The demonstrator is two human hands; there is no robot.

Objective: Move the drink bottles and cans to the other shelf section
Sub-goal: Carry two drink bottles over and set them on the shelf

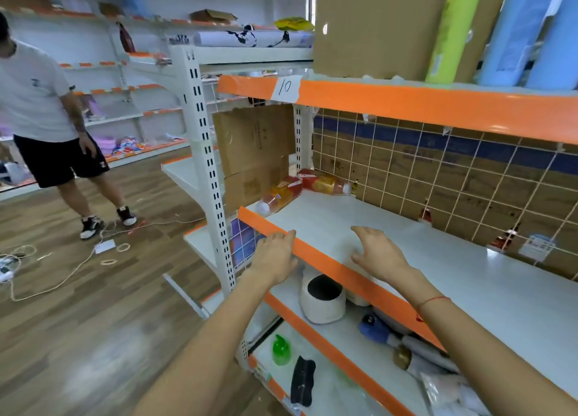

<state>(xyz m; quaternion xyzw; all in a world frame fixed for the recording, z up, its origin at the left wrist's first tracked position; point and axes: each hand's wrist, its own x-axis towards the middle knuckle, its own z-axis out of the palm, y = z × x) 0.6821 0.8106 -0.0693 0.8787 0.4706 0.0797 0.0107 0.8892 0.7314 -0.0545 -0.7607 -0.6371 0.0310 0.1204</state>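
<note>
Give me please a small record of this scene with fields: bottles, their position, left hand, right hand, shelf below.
bottles: two drink bottles, orange labels
position: lying on their sides, back left corner of the middle shelf
left hand: open, at the shelf's orange front edge, holding nothing
right hand: open, over the shelf surface, holding nothing
shelf below: white pot, green spray bottle

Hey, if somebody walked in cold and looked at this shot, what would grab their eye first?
Probably the two bare hands, left at the orange shelf edge and right open over the white shelf. Next, two drink bottles lying on their sides in the shelf's far left corner. Then the handwritten "10" label on the orange edge above.
</note>
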